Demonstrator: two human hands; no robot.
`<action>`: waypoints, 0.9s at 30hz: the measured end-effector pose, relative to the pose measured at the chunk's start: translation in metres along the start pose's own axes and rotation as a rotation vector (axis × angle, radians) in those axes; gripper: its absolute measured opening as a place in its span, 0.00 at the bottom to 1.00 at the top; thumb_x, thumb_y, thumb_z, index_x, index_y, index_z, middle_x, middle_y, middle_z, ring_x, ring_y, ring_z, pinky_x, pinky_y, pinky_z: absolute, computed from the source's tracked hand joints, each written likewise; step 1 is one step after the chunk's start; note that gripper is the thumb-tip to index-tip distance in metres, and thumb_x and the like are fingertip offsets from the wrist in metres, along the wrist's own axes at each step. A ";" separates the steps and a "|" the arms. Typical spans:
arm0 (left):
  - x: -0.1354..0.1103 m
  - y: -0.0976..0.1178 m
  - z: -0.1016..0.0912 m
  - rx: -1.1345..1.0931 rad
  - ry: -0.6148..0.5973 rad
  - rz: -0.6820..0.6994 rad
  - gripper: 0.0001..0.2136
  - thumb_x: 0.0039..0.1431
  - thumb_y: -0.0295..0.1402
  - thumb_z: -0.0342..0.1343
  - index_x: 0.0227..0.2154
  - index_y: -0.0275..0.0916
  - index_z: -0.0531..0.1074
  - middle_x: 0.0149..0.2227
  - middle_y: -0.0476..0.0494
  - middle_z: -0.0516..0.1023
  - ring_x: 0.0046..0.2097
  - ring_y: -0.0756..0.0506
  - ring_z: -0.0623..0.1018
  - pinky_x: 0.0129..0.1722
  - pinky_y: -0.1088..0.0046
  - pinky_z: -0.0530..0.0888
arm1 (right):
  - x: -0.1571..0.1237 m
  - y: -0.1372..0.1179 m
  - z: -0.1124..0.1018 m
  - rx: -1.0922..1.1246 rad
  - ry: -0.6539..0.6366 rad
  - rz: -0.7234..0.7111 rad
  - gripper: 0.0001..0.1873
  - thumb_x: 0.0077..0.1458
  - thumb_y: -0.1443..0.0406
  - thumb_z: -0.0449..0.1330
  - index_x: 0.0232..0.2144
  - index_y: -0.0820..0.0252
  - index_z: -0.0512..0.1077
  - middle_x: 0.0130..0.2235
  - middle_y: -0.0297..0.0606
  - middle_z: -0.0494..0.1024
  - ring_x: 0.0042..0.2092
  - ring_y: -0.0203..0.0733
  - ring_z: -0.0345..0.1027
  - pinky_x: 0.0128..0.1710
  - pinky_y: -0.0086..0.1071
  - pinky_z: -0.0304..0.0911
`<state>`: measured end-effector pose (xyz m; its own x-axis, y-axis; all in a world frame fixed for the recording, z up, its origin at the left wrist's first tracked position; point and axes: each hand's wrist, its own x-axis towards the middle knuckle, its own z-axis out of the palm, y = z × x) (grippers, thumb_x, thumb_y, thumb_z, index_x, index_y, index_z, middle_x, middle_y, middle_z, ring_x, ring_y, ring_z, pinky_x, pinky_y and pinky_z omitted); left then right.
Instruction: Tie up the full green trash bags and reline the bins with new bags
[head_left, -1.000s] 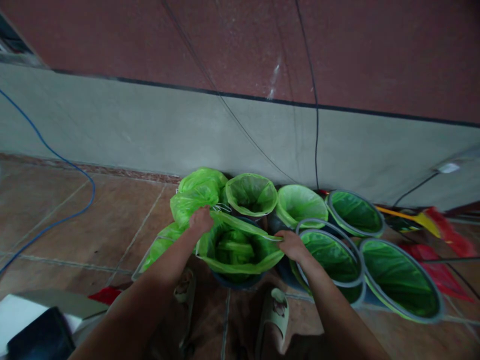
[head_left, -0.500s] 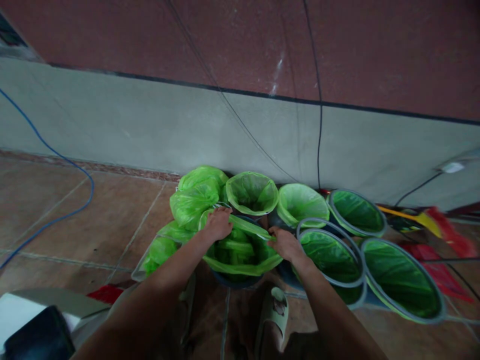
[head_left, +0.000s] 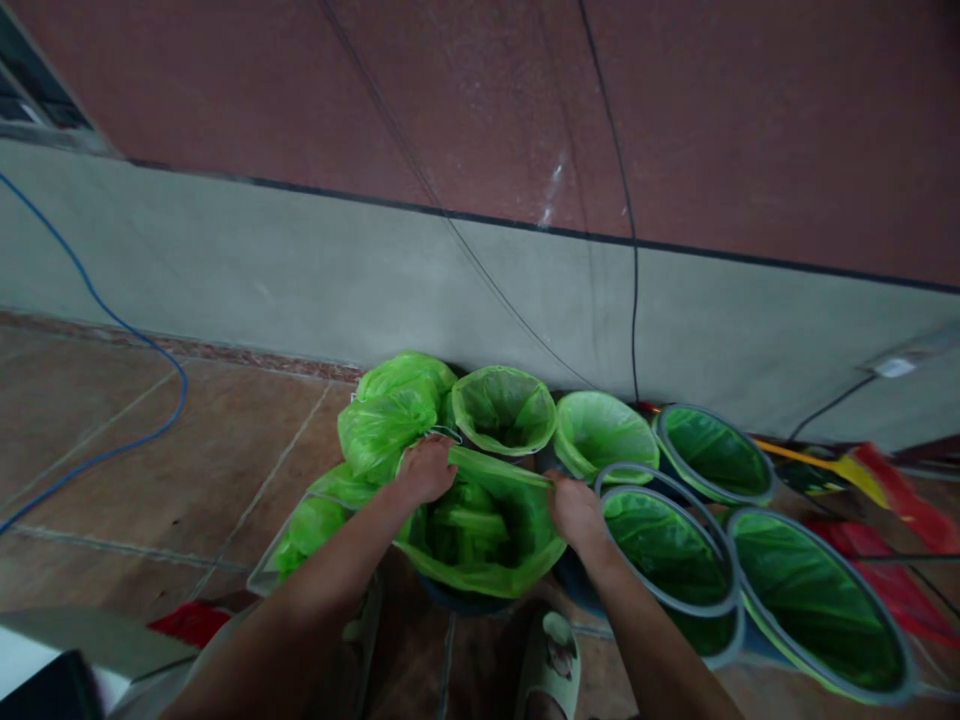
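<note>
My left hand (head_left: 429, 468) and my right hand (head_left: 574, 508) each grip the far edge of a green bin liner (head_left: 495, 578). Between them that edge is pulled taut. The liner hangs open inside a dark trash bin (head_left: 461, 597), its near side folded over the rim. More bunched green plastic (head_left: 469, 525) lies inside. Left of my left hand sit puffed green bags (head_left: 390, 425). Just beyond my hands stands another lined bin (head_left: 504, 410); my right hand is close to a lined bin with a loose grey ring (head_left: 679, 475) across its top.
More lined bins (head_left: 821, 600) stand to the right. Beside them lie a yellow-handled tool (head_left: 862, 470) and a red dustpan (head_left: 885, 575). A blue cable (head_left: 184, 385) crosses the tiles at left. The wall (head_left: 300, 270) rises behind the bins. My slippered foot (head_left: 553, 660) is below.
My hands have spread apart, the right one moving outward, and the liner's far edge is now stretched straighter and the mouth wider. The view has tilted up slightly.
</note>
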<state>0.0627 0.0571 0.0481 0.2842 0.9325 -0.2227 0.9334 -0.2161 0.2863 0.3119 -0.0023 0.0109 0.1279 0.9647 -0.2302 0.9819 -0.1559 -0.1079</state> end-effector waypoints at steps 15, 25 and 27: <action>-0.011 -0.010 -0.006 0.067 -0.050 0.007 0.21 0.62 0.34 0.52 0.56 0.33 0.68 0.56 0.31 0.74 0.57 0.36 0.74 0.57 0.59 0.71 | 0.011 0.007 0.013 0.534 0.346 0.013 0.16 0.52 0.65 0.51 0.37 0.58 0.77 0.34 0.40 0.81 0.33 0.45 0.73 0.38 0.37 0.65; -0.008 -0.018 -0.011 0.063 -0.084 -0.019 0.21 0.62 0.35 0.52 0.56 0.31 0.69 0.57 0.30 0.73 0.59 0.36 0.73 0.59 0.62 0.68 | 0.016 0.010 0.013 0.821 0.234 0.160 0.18 0.47 0.60 0.51 0.32 0.58 0.80 0.25 0.37 0.79 0.22 0.40 0.64 0.23 0.33 0.56; -0.009 -0.029 -0.013 0.061 -0.089 -0.071 0.20 0.62 0.36 0.52 0.54 0.32 0.70 0.57 0.31 0.74 0.58 0.36 0.73 0.58 0.62 0.69 | 0.015 0.010 0.011 0.786 0.270 0.165 0.18 0.47 0.61 0.52 0.33 0.57 0.81 0.25 0.37 0.79 0.22 0.39 0.65 0.24 0.32 0.56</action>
<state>0.0299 0.0586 0.0538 0.2324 0.9175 -0.3228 0.9628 -0.1700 0.2100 0.3220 0.0082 -0.0047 0.3880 0.9187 -0.0737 0.5773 -0.3046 -0.7576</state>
